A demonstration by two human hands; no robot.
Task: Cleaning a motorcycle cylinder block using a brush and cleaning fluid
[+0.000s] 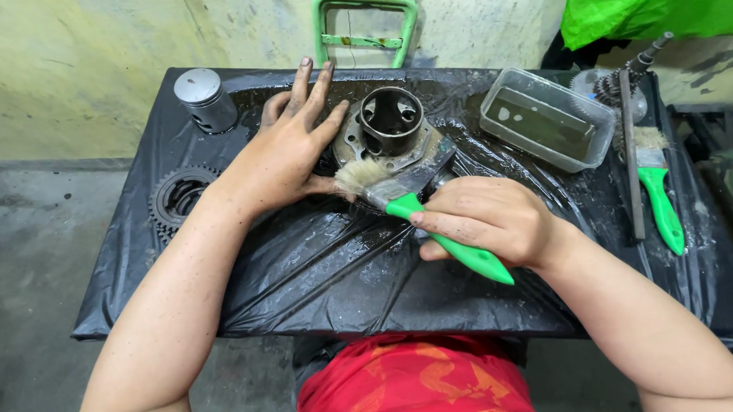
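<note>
Red cloth (411,385) with an orange pattern fills the bottom edge, at 6 o'clock, closest to the lens. Above it spreads a table (321,290) wrapped in wet, wrinkled black plastic sheet.

At 2 o'clock sits a clear rectangular plastic tub (546,118), holding murky dark liquid with a few pale patches on its surface.

Near the middle stands a metal cylinder (389,123), a dull grey round sleeve with a dark hollow bore opening upward, on a flat flange; its axis is upright. The left hand (286,148), smeared with grime, lies flat against the cylinder's left side, fingers spread and pointing toward 12 o'clock, gripping nothing, only pressing.

The right hand (486,217) is closed around a brush (420,212) with a bright green plastic handle, a metal band and pale, dirty bristles. Its long axis runs from 4 o'clock, the handle end, up to 10 o'clock, where the bristles touch the flange at the cylinder's front edge, just beside the left thumb.

At 10 o'clock a shiny round piston (204,98) stands upright. At 9 o'clock a dark toothed gear (177,198) lies flat. At 3 o'clock lie 1 more green-handled brush (658,193), a long thin metal file (629,153) and a toothed shaft (625,79). A green metal frame (364,25) leans on the stained wall at 12 o'clock.
</note>
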